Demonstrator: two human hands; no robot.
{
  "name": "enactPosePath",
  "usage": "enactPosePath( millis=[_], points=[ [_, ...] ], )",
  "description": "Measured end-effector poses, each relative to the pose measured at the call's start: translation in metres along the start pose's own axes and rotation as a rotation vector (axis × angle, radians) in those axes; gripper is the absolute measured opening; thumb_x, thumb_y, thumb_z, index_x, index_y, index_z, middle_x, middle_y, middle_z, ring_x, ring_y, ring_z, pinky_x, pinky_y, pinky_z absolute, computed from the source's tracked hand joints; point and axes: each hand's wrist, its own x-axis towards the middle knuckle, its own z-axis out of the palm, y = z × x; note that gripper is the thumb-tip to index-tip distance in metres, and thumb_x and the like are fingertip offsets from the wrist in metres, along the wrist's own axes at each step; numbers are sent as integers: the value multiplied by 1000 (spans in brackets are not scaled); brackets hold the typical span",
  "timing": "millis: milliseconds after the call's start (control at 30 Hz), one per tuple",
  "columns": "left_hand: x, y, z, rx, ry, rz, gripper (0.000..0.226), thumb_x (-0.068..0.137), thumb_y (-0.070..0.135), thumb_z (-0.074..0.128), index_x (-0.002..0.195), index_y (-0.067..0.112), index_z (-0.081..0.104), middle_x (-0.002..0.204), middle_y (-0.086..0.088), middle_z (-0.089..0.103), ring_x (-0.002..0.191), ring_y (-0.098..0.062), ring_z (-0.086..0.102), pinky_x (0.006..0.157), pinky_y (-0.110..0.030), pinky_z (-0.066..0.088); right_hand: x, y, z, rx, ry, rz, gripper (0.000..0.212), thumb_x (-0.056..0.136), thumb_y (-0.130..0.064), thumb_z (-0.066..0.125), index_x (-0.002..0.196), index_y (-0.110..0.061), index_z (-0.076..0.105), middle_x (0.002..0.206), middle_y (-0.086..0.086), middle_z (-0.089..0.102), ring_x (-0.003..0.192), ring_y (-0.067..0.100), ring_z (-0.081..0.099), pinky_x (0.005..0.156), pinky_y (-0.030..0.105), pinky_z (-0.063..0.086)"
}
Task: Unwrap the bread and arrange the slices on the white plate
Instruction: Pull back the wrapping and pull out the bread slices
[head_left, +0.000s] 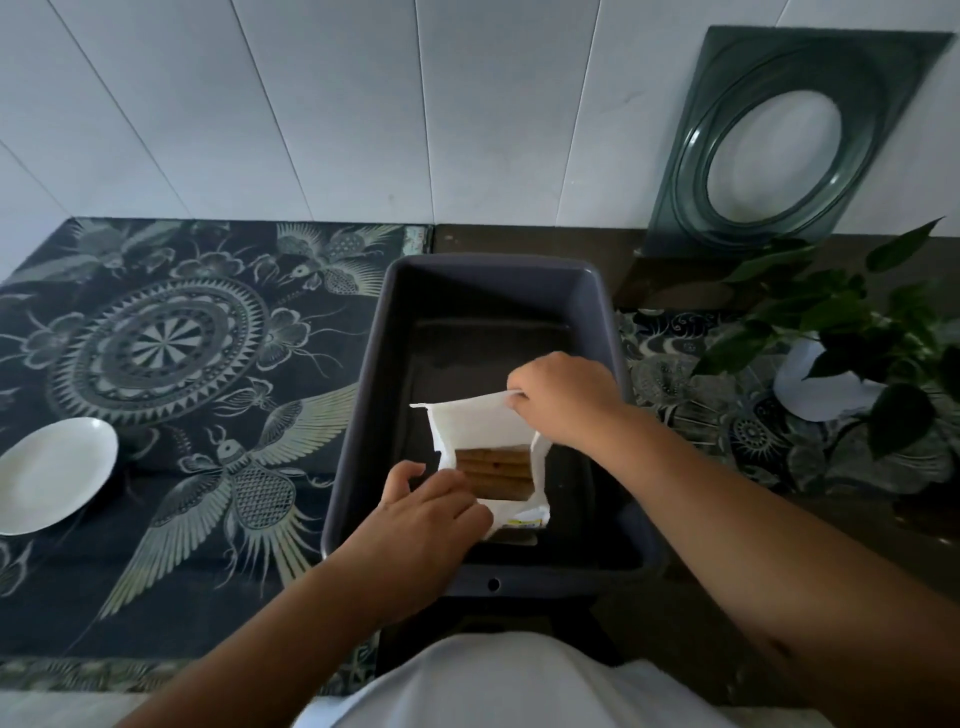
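Inside the dark tub (363, 415): right hand (563, 397) pinching the white wrapper's (480, 426) far flap, left hand (426, 512) gripping its near edge, brown bread slices (493, 473) exposed between. Far left on the patterned table (197, 332), white plate (52, 475), bare.

Brown bread slices (496, 470) stacked inside white wrapper (480, 428), flap opened and lifted, low centre of frame. White plate (52, 475) lay bare at left edge, well apart.
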Motion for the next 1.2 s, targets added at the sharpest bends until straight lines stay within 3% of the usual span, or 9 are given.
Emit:
enactPosePath(
  millis=[167,333,533,600,700,867,967,1100,1200],
  points=[
    [3,3,-11,18,-15,-59,34,70,12,59,94,32,46,93,10,63,97,-19,55,92,-46,28,-6,-5,-11,-114,160,-125,11,87,-23,66,75,-22,65,65,-4,57,56,14,49,47,24,21],
    [9,2,-16,64,-54,-115,48,65,11,69,103,33,48,111,1,63,113,-26,54,98,-59,31,-34,-26,-24,4,280,-320,17,78,-7,63,92,-15,68,85,4,65,78,23,56,63,37,46],
    [21,2,-28,135,-185,-176,54,64,16,71,111,32,50,106,6,68,113,-27,56,101,-61,25,-57,-32,-30,-141,-140,-391,22,91,-36,51,83,-23,67,77,2,70,72,25,66,68,35,46],
    [24,-2,-31,161,-229,-212,33,79,35,61,108,29,47,93,5,69,103,-26,60,102,-56,14,-55,-24,-33,-187,-165,-324,36,91,-52,46,85,-23,67,77,2,68,72,25,65,66,36,43],
    [32,-10,-40,208,-287,-280,49,84,67,31,109,28,46,77,5,67,86,-23,64,100,-53,13,-52,-20,-34,-206,-213,-227,39,90,-58,44,86,-25,63,66,-1,53,66,23,60,63,37,37],
    [55,-17,-44,287,-213,-285,14,93,32,43,88,26,54,56,9,37,52,-16,44,86,-47,26,-35,-26,-31,-218,-302,-110,21,90,-35,55,93,-17,65,63,-1,36,58,22,43,48,30,28],
    [70,-22,-43,298,-288,-274,9,84,23,50,88,26,57,68,7,48,75,-19,50,78,-42,21,-19,-37,-28,-171,-391,-190,13,84,-14,62,96,-18,63,70,-1,48,55,15,44,44,29,27],
    [76,-33,-39,296,-348,-165,15,84,32,51,89,28,63,82,10,52,101,-20,47,74,-41,15,-3,-46,-25,-155,-655,-206,20,88,-21,62,107,-15,65,74,-3,52,60,12,46,48,26,27],
    [77,-40,-39,323,-357,-140,24,82,44,47,94,33,64,87,14,61,102,-14,49,71,-40,10,-3,-39,-25,-179,-669,-226,25,85,-27,66,109,-17,62,86,-1,61,67,13,51,48,26,28]
  ],
)
